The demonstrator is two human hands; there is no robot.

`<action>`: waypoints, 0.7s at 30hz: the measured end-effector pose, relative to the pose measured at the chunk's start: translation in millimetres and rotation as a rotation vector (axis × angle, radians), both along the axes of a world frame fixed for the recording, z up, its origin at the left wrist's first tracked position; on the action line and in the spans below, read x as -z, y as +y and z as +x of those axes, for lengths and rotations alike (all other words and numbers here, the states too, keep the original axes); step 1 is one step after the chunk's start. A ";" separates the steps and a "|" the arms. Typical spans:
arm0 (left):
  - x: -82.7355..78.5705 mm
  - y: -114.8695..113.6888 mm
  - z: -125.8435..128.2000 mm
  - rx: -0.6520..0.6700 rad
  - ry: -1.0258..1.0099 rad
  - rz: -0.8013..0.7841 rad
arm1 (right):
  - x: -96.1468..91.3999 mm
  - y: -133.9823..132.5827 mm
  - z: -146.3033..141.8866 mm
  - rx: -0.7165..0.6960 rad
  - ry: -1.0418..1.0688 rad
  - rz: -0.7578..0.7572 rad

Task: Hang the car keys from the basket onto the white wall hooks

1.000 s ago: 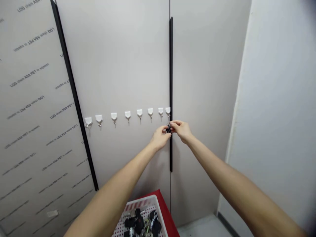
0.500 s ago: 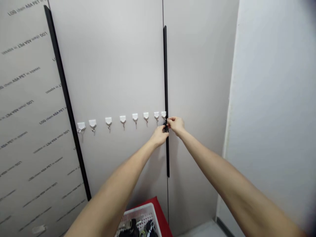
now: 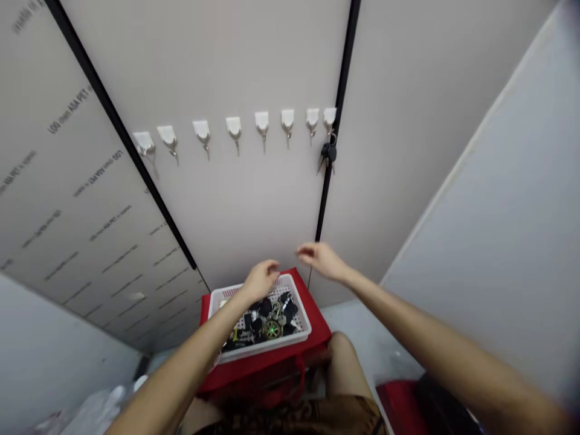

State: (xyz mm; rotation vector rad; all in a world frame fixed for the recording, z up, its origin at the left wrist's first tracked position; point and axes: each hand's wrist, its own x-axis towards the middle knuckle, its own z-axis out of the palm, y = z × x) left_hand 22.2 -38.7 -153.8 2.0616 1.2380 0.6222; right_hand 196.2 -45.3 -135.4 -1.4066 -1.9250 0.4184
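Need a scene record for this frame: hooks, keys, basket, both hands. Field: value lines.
hooks: eight white hooks in a row on the cabinet door
hung: one dark key bunch on the rightmost hook; the other seven bare
basket: white basket with more keys inside, on a red stand
left hand: over the basket, nothing in it, fingers loose
right hand: in the air beside the left, open, holding nothing

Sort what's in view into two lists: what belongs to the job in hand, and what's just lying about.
In the job: white basket of keys; key bunch hanging on the end hook; empty hooks; left hand; right hand.
Lying about: red stand; clear plastic; printed panel.
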 end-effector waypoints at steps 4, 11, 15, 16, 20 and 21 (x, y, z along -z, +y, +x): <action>42.9 -22.7 -18.9 0.089 0.279 0.043 | 57.9 -32.9 -35.8 -0.229 -0.352 -0.108; 56.6 -29.7 -16.6 0.105 0.489 0.198 | 69.4 -28.8 -56.8 -0.192 -0.765 -0.087; 59.7 -27.3 -21.7 0.089 0.513 0.189 | 66.8 -22.6 -58.9 -0.210 -0.821 -0.085; 60.7 -26.8 -23.4 0.078 0.502 0.182 | 65.3 -21.6 -57.7 -0.225 -0.803 -0.087; 61.6 -23.3 -26.3 0.025 0.305 0.095 | 56.9 -19.4 -50.3 -0.223 -0.485 -0.157; 60.6 -22.3 -25.1 0.020 0.208 0.065 | 54.7 -19.2 -49.0 -0.206 -0.341 -0.189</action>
